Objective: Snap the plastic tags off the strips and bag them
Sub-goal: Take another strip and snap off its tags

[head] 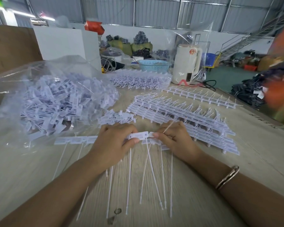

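Note:
A strip of white plastic tags (pixel 75 139) with long thin tails lies across the table in front of me. My left hand (pixel 115 141) grips the strip near its middle, thumb under a tag (pixel 138 135). My right hand (pixel 174 138) pinches the neighbouring tag at the strip's right end, with a thin tail sticking up between its fingers. The two hands almost touch. A big clear bag (pixel 52 102) heaped with loose tags lies at the left. A small pile of loose tags (pixel 115 117) sits just beyond my left hand.
Stacks of whole strips (pixel 184 115) lie at the right, one single strip (pixel 202 95) farther back, and another bagged stack (pixel 141 79) behind. A white kettle (pixel 187 63) and a blue basket (pixel 154 64) stand at the table's far edge.

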{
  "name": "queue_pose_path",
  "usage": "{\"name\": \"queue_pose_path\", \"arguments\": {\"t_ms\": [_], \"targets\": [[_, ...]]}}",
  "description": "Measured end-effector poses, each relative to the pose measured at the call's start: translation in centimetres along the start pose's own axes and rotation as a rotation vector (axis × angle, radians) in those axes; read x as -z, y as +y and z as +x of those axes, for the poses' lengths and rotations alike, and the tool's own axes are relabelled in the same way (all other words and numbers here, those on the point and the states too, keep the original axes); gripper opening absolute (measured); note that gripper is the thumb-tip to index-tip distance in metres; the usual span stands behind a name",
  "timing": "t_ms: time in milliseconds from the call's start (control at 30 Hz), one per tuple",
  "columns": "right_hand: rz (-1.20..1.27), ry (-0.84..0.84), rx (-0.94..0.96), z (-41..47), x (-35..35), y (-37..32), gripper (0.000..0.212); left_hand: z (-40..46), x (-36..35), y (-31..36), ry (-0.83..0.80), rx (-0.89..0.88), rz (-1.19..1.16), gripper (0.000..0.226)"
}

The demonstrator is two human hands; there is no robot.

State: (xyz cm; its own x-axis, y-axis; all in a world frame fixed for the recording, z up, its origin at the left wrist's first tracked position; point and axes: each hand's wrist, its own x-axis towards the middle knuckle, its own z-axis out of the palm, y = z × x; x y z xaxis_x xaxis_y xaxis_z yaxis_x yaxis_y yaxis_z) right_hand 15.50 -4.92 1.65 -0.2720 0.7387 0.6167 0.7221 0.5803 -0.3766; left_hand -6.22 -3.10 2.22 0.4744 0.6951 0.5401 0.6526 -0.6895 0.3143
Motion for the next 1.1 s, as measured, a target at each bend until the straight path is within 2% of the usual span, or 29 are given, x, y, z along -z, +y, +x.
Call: {"name": "queue_pose_path", "arguments": {"t_ms": [67,167,233,300,433,600,700,833,967,1033,1100], "targets": [[0.117,0.002,-0.082,0.2,-0.1,0.0,0.030,0.0,0.0,0.1,0.008,-0.003,-0.016,0.007],[0.355,0.159,-0.375,0.4,1.0,0.9,0.029,-0.2,0.4,-0.3,-0.029,0.018,-0.014,0.007],[0.291,0.186,-0.433,0.2,2.1,2.0,0.029,-0.3,0.9,-0.8,-0.031,0.049,-0.042,0.006],[0.131,0.111,-0.335,0.1,2.3,2.4,0.024,-0.2,1.2,-1.0,-0.007,0.066,-0.052,0.006],[-0.207,-0.176,-0.068,0.1,0.6,1.7,0.041,-0.2,1.0,-0.4,0.018,0.054,-0.028,0.021],[-0.315,-0.316,0.028,-0.2,0.9,1.4,0.057,-0.2,1.1,0.1,-0.021,0.071,-0.054,0.043],[-0.281,-0.265,0.044,-0.2,1.1,1.2,0.059,-0.1,0.8,0.0,-0.039,0.079,-0.048,0.045],[-0.304,0.000,0.170,-0.1,1.2,-0.2,0.049,-0.3,0.3,-0.1,-0.028,0.095,-0.065,0.033],[-0.486,0.058,0.436,0.1,-0.1,-1.1,0.040,-0.5,-0.3,0.8,-0.063,0.024,-0.059,0.037],[-0.461,0.098,0.479,0.3,0.0,-1.0,0.029,-0.4,-0.5,0.9,-0.087,0.029,-0.081,0.038],[-0.444,0.147,0.465,0.4,0.5,-0.6,0.027,-0.3,-0.4,0.4,-0.077,0.061,-0.072,0.037]]}}
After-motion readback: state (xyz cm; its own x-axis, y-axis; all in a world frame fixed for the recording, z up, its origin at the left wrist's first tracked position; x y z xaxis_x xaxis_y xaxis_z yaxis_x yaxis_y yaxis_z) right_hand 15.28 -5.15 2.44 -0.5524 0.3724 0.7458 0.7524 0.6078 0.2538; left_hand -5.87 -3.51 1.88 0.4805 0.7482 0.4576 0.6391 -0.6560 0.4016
